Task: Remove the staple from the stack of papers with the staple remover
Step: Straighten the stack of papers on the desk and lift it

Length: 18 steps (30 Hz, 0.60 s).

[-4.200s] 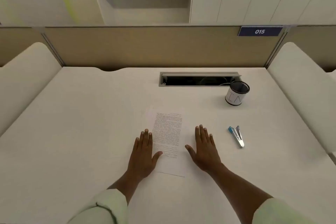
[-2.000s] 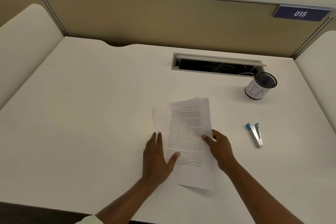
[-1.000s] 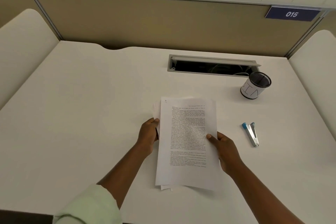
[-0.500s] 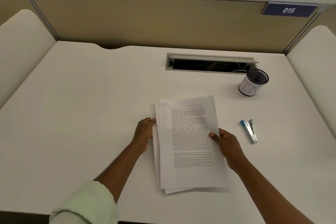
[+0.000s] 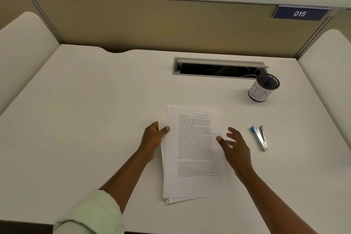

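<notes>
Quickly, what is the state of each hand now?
Left hand: holds the left edge of the stack of papers.
Right hand: open, holding nothing.

My left hand pinched the stack of papers; my right hand hovered loose-fingered near the staple remover.

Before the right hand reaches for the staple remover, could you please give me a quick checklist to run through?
1. Steady stack of papers: ok, left hand grips its left edge.
2. Free right hand: ok, fingers spread, holding nothing.
3. Reachable staple remover: ok, lying just right of that hand, nothing between.
4. Uncovered staple: ok, small mark at the top left corner.
5. Squared sheets: not ok, lower sheets fan out left and below.
6. Which way the remover's jaws face: cannot tell.
</notes>
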{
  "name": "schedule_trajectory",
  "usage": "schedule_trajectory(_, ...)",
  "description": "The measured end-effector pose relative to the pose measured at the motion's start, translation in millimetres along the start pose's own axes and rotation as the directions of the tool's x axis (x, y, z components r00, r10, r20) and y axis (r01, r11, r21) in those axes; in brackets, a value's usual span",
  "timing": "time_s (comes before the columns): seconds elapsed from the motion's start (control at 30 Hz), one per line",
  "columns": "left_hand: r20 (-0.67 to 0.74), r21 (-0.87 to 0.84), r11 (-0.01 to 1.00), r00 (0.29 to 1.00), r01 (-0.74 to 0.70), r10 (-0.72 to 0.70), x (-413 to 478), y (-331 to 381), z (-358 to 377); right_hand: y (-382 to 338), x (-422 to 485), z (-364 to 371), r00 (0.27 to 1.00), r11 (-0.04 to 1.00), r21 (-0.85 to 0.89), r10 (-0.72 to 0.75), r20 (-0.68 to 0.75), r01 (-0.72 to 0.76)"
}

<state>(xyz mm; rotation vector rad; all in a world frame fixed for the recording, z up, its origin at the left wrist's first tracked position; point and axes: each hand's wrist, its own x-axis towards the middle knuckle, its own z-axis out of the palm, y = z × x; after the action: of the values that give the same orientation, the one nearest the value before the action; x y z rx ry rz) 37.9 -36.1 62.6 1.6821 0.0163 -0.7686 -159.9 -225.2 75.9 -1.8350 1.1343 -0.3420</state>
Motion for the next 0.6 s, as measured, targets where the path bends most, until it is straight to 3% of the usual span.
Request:
schedule_trajectory(0.07, 0.007, -0.011, 1.000, 1.000, 0.001, -0.001, -3, -1, 1, -7, -2, 5, 0.986, 0.985, -0.090, -0.151, -0.069, 0.145)
schedule_trajectory(0.17, 0.038, -0.045, 0.999, 0.999, -0.011, 0.012, -9, 2, 7, -29, -12, 19, 0.960, 0.960, -0.060, -0.268, 0.075, 0.273)
schedule_trajectory(0.27, 0.120, -0.073, 0.996, 0.990, -0.060, 0.069, -24, 8, 21, -55, -25, 36, 0.941, 0.987, 0.039, -0.159, 0.298, 0.154)
schedule_trajectory(0.33, 0.193, -0.025, 0.990, 0.971, -0.136, 0.138, -35, 10, 31, -69, -30, 44, 0.926, 0.994, 0.094, -0.079, 0.370, 0.047)
schedule_trajectory(0.47, 0.331, 0.171, 0.920, 0.900, -0.353, 0.284, -51, 5, 45, -74, -26, 45, 0.945, 0.979, 0.202, -0.035, 0.326, -0.033)
schedule_trajectory(0.6, 0.335, 0.298, 0.766, 0.814, -0.569, 0.475, -50, 7, 45, -67, -13, 28, 0.949, 0.987, 0.157, -0.032, 0.312, -0.019)
